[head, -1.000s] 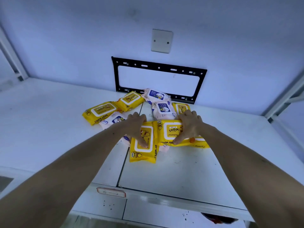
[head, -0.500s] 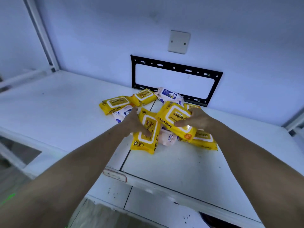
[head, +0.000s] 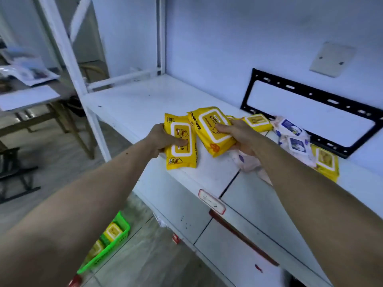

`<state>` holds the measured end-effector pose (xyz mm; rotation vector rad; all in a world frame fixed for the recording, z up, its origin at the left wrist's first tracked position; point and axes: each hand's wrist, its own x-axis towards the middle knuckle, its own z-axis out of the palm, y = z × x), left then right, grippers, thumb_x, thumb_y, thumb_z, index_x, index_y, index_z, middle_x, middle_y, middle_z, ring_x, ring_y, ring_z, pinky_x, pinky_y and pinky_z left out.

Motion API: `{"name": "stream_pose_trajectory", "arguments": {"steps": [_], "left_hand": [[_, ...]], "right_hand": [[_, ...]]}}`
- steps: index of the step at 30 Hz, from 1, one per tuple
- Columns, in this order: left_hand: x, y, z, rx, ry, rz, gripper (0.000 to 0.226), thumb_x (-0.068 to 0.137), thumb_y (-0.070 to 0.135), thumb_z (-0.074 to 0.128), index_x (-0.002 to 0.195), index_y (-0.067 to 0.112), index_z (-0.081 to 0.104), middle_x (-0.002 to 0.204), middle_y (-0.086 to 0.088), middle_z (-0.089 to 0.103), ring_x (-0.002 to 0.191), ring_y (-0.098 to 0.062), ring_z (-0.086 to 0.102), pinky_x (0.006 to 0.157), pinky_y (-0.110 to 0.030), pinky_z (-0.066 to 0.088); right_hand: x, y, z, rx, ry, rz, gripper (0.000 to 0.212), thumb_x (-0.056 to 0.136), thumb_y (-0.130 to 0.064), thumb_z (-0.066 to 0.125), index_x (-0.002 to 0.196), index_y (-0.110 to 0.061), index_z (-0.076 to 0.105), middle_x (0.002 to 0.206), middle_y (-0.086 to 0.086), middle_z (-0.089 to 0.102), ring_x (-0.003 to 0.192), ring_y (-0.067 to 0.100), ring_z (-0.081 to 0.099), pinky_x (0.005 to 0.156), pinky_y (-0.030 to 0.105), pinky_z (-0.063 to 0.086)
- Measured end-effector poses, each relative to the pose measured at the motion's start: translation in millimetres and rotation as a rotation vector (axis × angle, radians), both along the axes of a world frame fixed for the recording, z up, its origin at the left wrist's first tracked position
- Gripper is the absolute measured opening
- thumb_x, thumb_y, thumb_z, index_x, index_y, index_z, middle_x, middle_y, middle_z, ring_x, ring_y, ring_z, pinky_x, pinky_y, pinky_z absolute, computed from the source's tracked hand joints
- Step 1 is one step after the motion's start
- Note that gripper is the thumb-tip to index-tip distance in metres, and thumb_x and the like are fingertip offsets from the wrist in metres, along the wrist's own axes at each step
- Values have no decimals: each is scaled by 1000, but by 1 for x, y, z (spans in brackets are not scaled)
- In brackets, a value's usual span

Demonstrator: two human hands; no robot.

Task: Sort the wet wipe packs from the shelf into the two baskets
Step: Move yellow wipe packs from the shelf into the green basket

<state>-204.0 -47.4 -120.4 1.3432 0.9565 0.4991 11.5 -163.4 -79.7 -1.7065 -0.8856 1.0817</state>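
My left hand grips a yellow wipe pack held just above the front part of the white shelf. My right hand grips a second yellow wipe pack, tilted, thumb on its lid. Behind my right hand lie more packs: a yellow one, white-and-blue ones and another yellow one at the right. A pale pack lies under my right wrist. On the floor at the lower left stands a green basket holding yellow packs.
A black metal bracket leans against the back wall. White shelf posts rise at the left. A table with papers stands further left. A label holder sits on the shelf's front edge.
Both hands have lifted their yellow packs off the pile and drawn them toward the shelf's front-left. The view has swung left and down, bringing the green basket into sight.
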Motion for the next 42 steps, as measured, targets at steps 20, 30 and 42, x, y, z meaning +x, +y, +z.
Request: {"name": "stream_pose_trajectory", "arguments": {"steps": [20, 30, 42], "left_hand": [[-392, 106, -174, -268, 168, 531, 42, 84, 1, 70, 124, -5, 56, 121, -27, 64, 109, -40, 63, 93, -58, 51], [-425, 206, -363, -426, 219, 773, 52, 78, -7, 73, 124, -13, 50, 121, -33, 60, 108, -41, 62, 96, -58, 48], [-428, 255, -682, -558, 517, 828, 79, 78, 16, 79, 141, 1, 34, 126, -22, 58, 113, -36, 59, 86, -39, 52]], "right_hand": [[-384, 238, -213, -280, 25, 425, 37, 86, -9, 69, 120, -18, 57, 104, 3, 69, 87, 24, 70, 69, 39, 59], [-430, 368, -416, -471, -133, 511, 51, 88, -14, 67, 135, -7, 48, 131, 13, 60, 117, 30, 60, 100, 47, 50], [-451, 431, -743, -684, -287, 532, 57, 94, -10, 57, 146, -5, 36, 142, 16, 52, 127, 32, 53, 106, 47, 44]]}}
